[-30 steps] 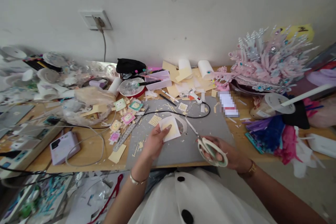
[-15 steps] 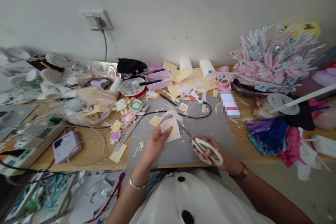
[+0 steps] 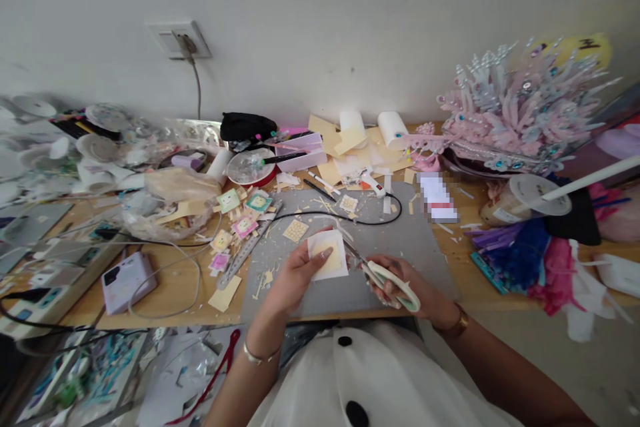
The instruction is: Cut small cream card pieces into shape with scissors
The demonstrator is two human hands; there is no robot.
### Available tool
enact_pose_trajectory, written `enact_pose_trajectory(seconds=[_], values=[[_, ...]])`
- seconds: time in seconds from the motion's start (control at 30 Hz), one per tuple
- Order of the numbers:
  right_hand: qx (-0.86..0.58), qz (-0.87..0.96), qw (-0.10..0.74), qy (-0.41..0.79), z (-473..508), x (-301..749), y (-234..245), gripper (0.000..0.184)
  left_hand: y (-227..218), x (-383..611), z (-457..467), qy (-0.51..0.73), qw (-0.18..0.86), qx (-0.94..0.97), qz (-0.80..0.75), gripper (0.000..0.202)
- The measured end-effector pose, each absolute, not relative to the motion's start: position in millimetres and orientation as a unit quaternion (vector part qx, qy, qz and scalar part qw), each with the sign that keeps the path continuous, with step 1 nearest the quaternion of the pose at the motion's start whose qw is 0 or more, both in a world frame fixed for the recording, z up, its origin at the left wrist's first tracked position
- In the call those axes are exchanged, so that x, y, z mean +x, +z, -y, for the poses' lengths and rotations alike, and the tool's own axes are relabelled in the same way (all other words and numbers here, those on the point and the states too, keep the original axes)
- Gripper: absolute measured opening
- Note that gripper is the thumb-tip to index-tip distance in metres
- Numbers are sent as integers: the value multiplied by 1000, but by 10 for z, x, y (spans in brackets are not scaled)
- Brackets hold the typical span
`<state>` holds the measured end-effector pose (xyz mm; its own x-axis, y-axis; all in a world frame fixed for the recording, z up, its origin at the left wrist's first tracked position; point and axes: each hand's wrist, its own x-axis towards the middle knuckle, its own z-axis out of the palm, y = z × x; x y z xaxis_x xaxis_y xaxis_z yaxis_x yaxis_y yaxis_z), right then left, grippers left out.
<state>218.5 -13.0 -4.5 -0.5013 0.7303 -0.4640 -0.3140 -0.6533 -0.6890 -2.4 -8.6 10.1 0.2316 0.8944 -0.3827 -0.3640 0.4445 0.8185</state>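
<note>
Between thumb and fingers, my left hand (image 3: 296, 271) pinches a white paper square (image 3: 338, 265) with a pale yellow square on its face. My right hand (image 3: 400, 283) is wrapped round the white handles of a pair of scissors (image 3: 387, 280). The blades point up and left, close to the paper's upper right edge. A narrow white strip lies near the blade tips. Both hands are above a grey cutting mat (image 3: 420, 240). Behind my left hand lies a small yellow patterned square (image 3: 295, 231).
Left of the mat lie a metal ruler (image 3: 249, 245), small coloured face cards (image 3: 245, 225) and a lilac device (image 3: 129, 282). A white glue gun (image 3: 373, 184) with a black cord rests behind. On the right are a pink beaded headpiece (image 3: 520, 107) and a lidded cup (image 3: 525, 200).
The curved white strip at the paper's top has dropped away behind the scissors, leaving a straighter upper edge. The scissors have shifted slightly left and their handles have come closer together.
</note>
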Motion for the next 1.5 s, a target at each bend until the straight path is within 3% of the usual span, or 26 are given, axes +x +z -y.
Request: enact_pose_trajectory(seconds=[0.47, 1.5], values=[[-365, 228, 326, 842, 89, 2162, -8, 29, 181, 15, 131, 433, 744, 266, -433, 67], [-386, 281, 313, 821, 56, 2275, -201, 39, 305, -101, 72, 395, 765, 295, -413, 64]])
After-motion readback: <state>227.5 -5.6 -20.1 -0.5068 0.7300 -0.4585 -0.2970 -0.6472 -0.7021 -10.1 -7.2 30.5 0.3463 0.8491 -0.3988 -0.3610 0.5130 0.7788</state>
